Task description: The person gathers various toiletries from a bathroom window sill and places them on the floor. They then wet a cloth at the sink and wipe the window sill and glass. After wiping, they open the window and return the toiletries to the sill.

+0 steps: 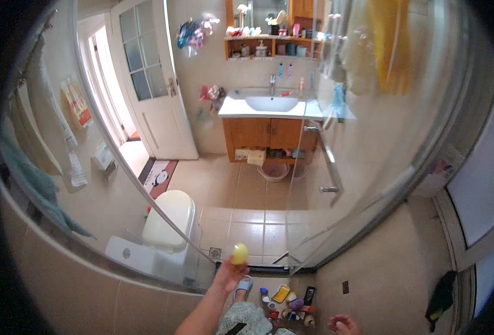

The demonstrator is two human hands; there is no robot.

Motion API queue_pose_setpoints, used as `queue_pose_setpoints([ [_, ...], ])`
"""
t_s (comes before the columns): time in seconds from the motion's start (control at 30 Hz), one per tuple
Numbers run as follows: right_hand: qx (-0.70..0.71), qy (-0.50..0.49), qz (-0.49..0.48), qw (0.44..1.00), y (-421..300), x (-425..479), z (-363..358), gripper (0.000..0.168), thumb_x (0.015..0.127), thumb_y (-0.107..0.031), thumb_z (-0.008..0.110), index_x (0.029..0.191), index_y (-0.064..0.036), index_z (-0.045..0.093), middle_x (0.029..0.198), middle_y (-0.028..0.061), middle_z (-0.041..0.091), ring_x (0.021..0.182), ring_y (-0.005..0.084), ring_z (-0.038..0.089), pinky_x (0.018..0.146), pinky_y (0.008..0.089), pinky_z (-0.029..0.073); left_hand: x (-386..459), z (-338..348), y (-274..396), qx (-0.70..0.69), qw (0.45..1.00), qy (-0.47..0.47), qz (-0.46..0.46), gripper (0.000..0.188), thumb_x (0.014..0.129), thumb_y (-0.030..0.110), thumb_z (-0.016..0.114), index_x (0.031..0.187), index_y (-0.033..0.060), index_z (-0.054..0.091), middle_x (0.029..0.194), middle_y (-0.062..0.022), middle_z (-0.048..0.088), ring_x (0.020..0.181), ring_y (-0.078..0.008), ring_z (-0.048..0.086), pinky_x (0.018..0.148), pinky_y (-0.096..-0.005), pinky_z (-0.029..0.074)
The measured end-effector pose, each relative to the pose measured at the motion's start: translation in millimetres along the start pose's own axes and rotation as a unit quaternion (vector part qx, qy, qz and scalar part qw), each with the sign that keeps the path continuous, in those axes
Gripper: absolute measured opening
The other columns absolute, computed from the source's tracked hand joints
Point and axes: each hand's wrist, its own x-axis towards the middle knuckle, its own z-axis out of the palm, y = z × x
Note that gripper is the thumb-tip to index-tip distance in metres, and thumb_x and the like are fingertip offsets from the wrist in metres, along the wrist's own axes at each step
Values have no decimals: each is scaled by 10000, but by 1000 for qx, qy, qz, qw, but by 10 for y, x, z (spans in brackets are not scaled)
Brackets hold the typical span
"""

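My left hand (229,275) holds a smooth, rounded yellow object (239,253) at its fingertips, near the shower doorway; what exactly it is, I cannot tell. My right hand (342,324) is at the bottom edge, fingers curled, with nothing visible in it. Between the hands, on the floor, lies a cluster of small items: a yellow tray-like piece (281,293), a blue-capped container (264,293), a purple rounded object (296,304), a black oblong item (310,295) and several red and beige pieces. A foot in a light blue slipper (243,286) stands beside them.
Glass shower panels (314,217) stand either side of the doorway, above a dark threshold (268,269). Beyond are a toilet (169,220), a washbasin (271,103) over a wooden cabinet (251,133), a pink basin (274,171) and a white door (153,79).
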Motion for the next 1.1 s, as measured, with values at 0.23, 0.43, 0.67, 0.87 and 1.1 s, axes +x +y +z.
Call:
queue_pose_setpoints([
  [0.23, 4, 28, 63, 998, 291, 859, 1001, 162, 830, -120, 507, 963, -32, 531, 846, 38, 563, 760, 131, 545, 681, 260, 449, 1315, 60, 1292, -120, 989, 64, 62, 468, 723, 444, 581, 1006, 78, 512, 905, -68, 536, 883, -182, 522, 796, -336, 404],
  [0.43, -92, 13, 37, 995, 52, 1396, 1610, 149, 830, -65, 495, 968, -19, 526, 852, 51, 573, 777, 135, 556, 684, 251, 453, 2478, -227, 1816, -42, 993, 102, 41, 496, 706, 435, 612, 1017, 69, 490, 886, -70, 504, 870, -201, 501, 786, -332, 397],
  [0.67, -101, 84, 88, 987, -70, 1783, 1737, 155, 821, -87, 509, 962, -29, 534, 849, 52, 594, 710, 108, 546, 630, 229, 449, 3823, -586, 1663, -96, 971, 186, -112, 497, 706, 388, 625, 1033, 62, 443, 938, -94, 438, 843, -241, 498, 721, -370, 443],
  [0.87, -92, 138, 87, 982, -166, 1931, 1620, 156, 814, -71, 507, 956, -12, 532, 854, 77, 591, 713, 131, 552, 642, 246, 455, 5264, 156, 2557, -53, 993, 108, -10, 478, 725, 432, 595, 998, 62, 465, 710, -105, 500, 562, -195, 515, 467, -309, 462],
  [1.1, -101, 174, 100, 974, -179, 1994, 1624, 159, 816, -55, 499, 964, -6, 530, 846, 80, 591, 745, 149, 564, 665, 261, 463, 5649, 2015, 4159, 150, 973, 105, 142, 650, 716, 507, 578, 1120, 24, 419, 880, -99, 442, 697, -159, 470, 563, -279, 442],
])
